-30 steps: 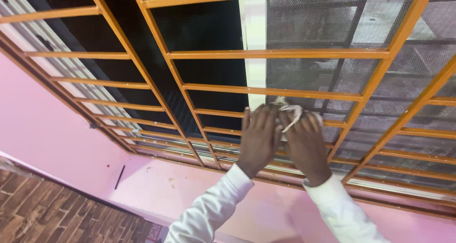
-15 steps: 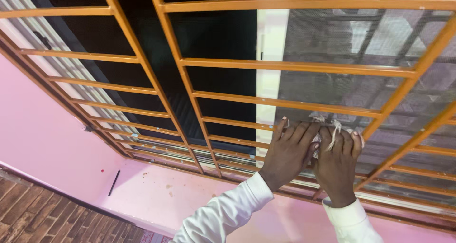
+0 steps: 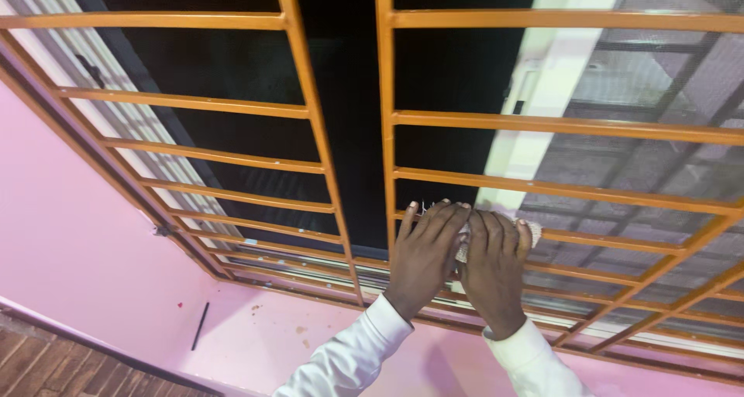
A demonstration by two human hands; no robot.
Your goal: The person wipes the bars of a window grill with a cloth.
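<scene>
— Where is the rag?

— The person's left hand [image 3: 422, 256] and right hand [image 3: 493, 267] press a small pale rag [image 3: 465, 246] flat against an orange grille bar [image 3: 604, 240], fingers straight and close together.

— How will it handle?

— It looks soft, light and floppy. Bunching its middle should grip it best.

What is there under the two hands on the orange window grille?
Under the left hand and right hand lies a pale frayed cloth, pressed on an orange grille bar. Only its edges show between and beside the fingers; the rest is covered.
</scene>
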